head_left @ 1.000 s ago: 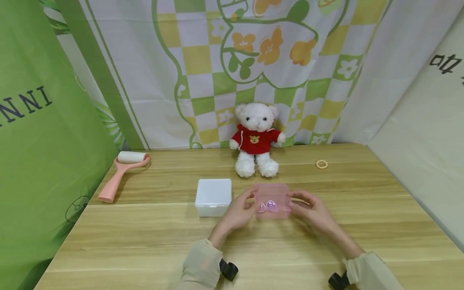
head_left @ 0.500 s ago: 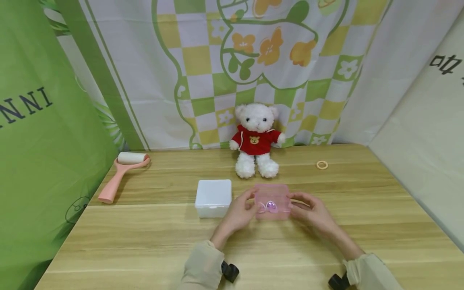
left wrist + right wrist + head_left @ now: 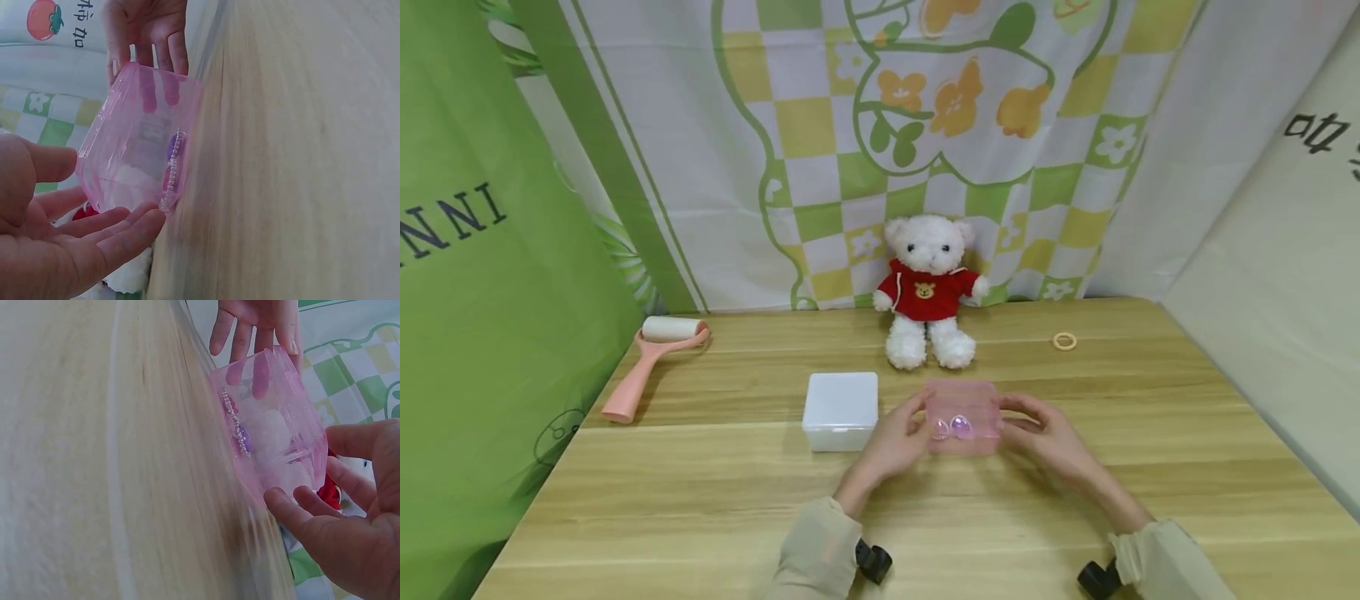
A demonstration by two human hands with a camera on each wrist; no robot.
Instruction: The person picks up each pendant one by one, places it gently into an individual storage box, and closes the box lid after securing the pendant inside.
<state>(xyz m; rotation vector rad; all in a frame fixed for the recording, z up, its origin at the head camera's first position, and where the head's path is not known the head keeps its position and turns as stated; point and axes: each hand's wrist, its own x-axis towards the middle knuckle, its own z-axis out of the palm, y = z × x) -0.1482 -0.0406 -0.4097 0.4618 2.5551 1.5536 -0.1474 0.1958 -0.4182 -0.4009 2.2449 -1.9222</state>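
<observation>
A pink see-through box sits on the wooden table, in front of me at the centre. Small purple and pink pieces and a bead string show through its wall. My left hand holds the box's left side, thumb over the top edge and fingers against the near wall. My right hand holds the right side the same way. In the left wrist view the box stands between my left fingers and the right hand's fingertips. The right wrist view shows the box mirrored.
A white lidded box stands just left of the pink one. A teddy bear in a red top sits behind, a pink lint roller lies far left, and a small ring back right. Cloth screens close in three sides.
</observation>
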